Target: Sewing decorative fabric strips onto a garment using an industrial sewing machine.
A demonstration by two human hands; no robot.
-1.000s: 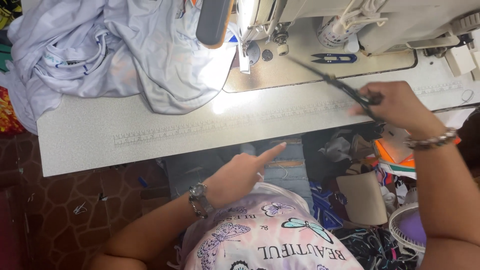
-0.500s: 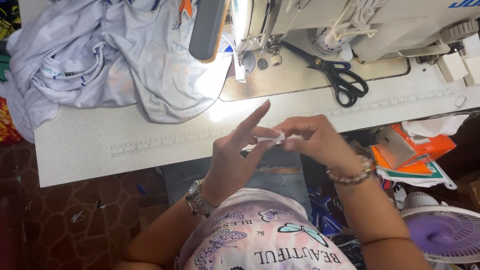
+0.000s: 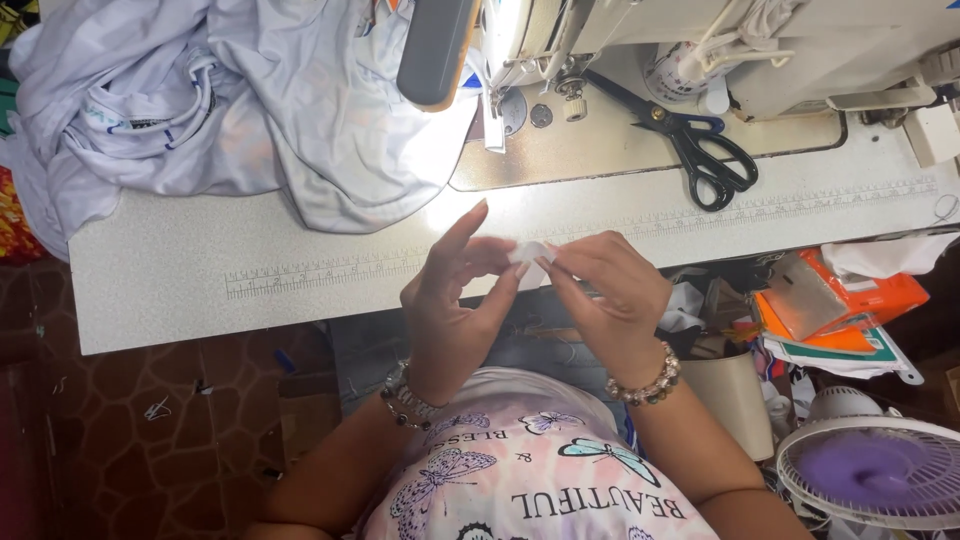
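Black scissors beside sewing machine, pale fabric

The near strip of the surface lies bare from left to right. Far left, heaped pale cloth blocks passage; far middle stands the sewing machine, with black scissors lying just beneath it.

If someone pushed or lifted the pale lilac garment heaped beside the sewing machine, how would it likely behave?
The pale lilac garment lies in soft folds and droops over the sewing table edge, so it would probably sag limply when lifted. Its faint sheen suggests a thin, fairly slippery fabric that would slide or bunch rather than move as one piece. It looks light, with no tendency to roll or tip.
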